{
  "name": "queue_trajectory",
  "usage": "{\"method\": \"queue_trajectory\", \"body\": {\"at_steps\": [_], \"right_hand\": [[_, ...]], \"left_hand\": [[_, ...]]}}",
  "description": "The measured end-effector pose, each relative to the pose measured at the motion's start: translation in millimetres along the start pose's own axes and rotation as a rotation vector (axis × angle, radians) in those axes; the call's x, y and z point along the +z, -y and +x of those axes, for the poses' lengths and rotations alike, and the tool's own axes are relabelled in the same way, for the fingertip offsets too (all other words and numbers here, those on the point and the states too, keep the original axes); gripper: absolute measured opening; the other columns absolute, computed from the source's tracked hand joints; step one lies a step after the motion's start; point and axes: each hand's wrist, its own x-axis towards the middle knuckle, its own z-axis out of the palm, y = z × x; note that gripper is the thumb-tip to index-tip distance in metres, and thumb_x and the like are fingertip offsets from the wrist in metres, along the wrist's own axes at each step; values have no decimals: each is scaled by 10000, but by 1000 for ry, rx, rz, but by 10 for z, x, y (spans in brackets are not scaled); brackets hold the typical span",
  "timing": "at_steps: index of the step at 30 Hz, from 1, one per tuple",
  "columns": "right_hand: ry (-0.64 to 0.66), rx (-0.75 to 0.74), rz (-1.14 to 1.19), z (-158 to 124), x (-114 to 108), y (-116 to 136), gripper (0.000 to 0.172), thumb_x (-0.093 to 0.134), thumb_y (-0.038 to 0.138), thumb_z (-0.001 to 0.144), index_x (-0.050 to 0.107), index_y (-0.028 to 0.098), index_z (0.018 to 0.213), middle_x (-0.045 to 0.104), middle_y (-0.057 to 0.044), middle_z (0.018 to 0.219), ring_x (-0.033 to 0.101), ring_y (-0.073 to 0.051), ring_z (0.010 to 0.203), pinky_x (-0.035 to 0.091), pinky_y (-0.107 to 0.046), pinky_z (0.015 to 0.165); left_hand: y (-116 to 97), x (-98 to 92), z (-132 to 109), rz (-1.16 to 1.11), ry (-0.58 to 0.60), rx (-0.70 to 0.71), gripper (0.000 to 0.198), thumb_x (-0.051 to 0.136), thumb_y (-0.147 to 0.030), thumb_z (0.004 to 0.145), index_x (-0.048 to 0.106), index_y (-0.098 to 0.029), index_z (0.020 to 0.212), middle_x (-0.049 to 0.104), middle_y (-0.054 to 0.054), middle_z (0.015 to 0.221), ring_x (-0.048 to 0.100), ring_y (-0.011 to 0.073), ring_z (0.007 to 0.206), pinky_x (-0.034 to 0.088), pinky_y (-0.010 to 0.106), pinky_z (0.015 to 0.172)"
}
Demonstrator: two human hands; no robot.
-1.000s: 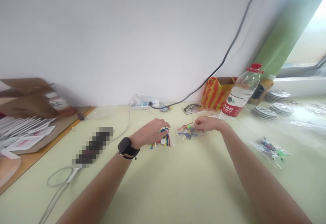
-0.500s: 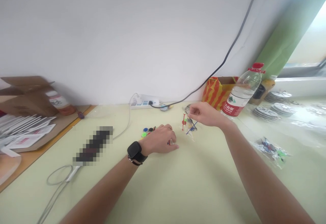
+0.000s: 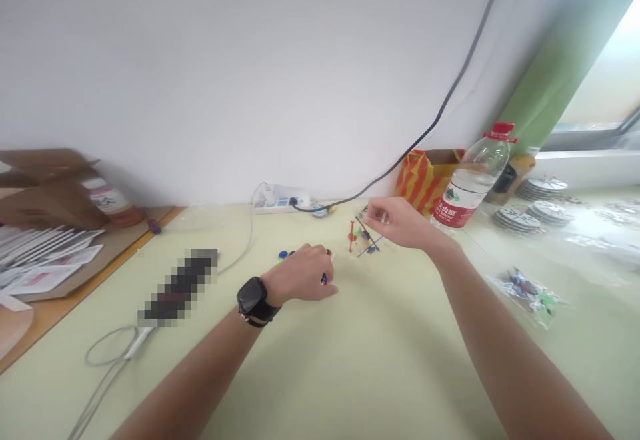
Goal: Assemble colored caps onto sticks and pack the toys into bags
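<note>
Lifted since the earlier frame, one bag of pieces (image 3: 364,243) hangs from the pinching right hand (image 3: 395,220); the curled left hand (image 3: 305,273), hold unclear, covers unbagged loose pieces (image 3: 283,255).

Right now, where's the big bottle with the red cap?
In the head view, the big bottle is on the right, just right of the red-and-yellow striped bag and farther right than the person's right hand.

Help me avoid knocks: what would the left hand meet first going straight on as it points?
The left hand would probably first meet the clear bag of coloured pieces at the right hand, though depth is hard to judge.
</note>
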Motion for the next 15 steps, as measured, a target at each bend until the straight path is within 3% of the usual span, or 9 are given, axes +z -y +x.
{"method": "queue_trajectory", "body": {"at_steps": [6, 11, 15], "right_hand": [[-45, 0, 9, -14, -31, 11, 231, 601, 340, 892, 491, 225, 725, 618, -7, 722, 549, -180, 689, 392, -291, 619], [-231, 31, 3, -49, -212, -27, 179, 616, 325, 881, 523, 227, 764, 623, -17, 736, 560, -185, 683, 408, -304, 631], [-402, 162, 72, -75, -377, -321, 113, 586, 290, 888, 572, 251, 994, 690, -40, 867, 612, -208, 735, 449, -321, 671]], "left_hand": [[8, 12, 14, -63, -55, 0, 194, 651, -364, 916, 765, -249, 1021, 732, 75, 963, 633, 294, 1093, 470, 406, 930], [87, 80, 34, -100, -98, 1, 230, 612, -350, 949, 746, -254, 1108, 745, 75, 1043, 608, 294, 1147, 473, 397, 964], [121, 127, 48, -115, -79, -11, 257, 615, -348, 953, 728, -259, 1165, 742, 71, 1118, 585, 297, 1194, 472, 404, 982]]}}
